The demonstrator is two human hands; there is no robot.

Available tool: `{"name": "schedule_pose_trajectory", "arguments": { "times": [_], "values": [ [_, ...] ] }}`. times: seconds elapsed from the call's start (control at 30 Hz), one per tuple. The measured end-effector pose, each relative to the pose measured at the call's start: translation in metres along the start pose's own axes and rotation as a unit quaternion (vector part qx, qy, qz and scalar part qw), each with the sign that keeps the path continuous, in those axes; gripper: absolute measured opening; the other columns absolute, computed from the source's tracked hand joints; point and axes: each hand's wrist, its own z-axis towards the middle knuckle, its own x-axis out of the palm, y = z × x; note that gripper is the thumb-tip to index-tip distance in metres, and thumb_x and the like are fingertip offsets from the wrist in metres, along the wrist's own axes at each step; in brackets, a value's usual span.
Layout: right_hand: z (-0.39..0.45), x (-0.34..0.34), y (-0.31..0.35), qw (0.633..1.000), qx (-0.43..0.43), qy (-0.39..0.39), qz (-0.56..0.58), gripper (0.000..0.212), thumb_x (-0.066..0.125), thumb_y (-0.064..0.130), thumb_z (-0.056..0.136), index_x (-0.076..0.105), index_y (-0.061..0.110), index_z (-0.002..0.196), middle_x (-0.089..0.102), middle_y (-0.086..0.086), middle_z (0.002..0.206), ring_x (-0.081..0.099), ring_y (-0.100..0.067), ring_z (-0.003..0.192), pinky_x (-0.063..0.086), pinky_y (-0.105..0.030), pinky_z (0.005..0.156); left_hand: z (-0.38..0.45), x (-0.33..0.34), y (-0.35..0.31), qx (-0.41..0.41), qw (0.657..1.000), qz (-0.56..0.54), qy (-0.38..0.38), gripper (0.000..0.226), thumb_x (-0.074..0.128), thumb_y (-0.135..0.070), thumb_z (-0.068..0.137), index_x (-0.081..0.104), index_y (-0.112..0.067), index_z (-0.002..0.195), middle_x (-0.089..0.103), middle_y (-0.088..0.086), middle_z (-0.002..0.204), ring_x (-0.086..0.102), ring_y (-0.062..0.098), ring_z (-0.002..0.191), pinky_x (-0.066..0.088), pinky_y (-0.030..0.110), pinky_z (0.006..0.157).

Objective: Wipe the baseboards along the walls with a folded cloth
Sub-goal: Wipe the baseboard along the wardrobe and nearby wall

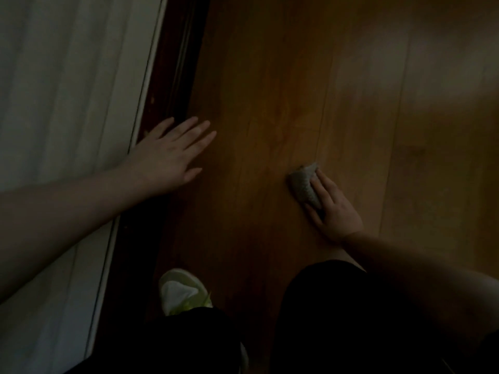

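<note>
The scene is dim. A dark wooden baseboard runs from the top centre down to the lower left, along the foot of a white wall. My left hand is spread with straight fingers over the baseboard's edge and the floor beside it. My right hand grips a small folded grey cloth out over the wooden floor, well to the right of the baseboard and apart from it. Whether the cloth touches the floor I cannot tell.
Brown wooden floorboards fill the right side, with a paler lit patch at the far right. My white and yellow-green shoe stands near the baseboard at the bottom, and my dark trouser legs cover the lower middle.
</note>
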Motion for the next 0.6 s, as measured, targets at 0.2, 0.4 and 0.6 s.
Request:
{"name": "schedule_pose_trajectory", "arguments": {
  "times": [0.2,0.4,0.6],
  "values": [
    [0.001,-0.011,0.009,1.0,-0.02,-0.01,-0.009,0.063,0.06,0.032,0.096,0.035,0.009,0.149,0.033,-0.017,0.155,0.041,-0.032,0.139,0.034,-0.039,0.115,-0.017,-0.003,0.006,-0.043,0.998,-0.048,-0.025,0.078,0.049,-0.047,0.095,0.013,-0.014,0.157,0.016,0.009,0.163,0.016,0.026,0.15,0.016,0.051,0.12],
    [-0.003,-0.011,0.01,1.0,-0.005,-0.013,0.003,0.065,0.053,0.044,0.094,0.036,0.014,0.15,0.032,-0.01,0.156,0.038,-0.023,0.137,0.014,-0.014,0.118,-0.038,-0.015,0.025,-0.073,0.997,0.0,-0.02,0.083,0.064,-0.042,0.09,0.025,-0.004,0.154,0.028,0.017,0.159,0.028,0.032,0.147,0.022,0.05,0.116],
    [0.0,-0.005,0.007,1.0,0.022,0.001,0.002,0.07,0.05,0.05,0.092,0.028,0.026,0.154,0.028,0.001,0.158,0.042,-0.021,0.133,0.016,-0.012,0.113,-0.072,-0.035,0.025,-0.128,0.965,0.217,0.068,0.087,0.02,-0.062,0.098,0.001,0.001,0.155,0.006,0.018,0.164,0.003,0.029,0.152,0.001,0.048,0.122]
  ]
}}
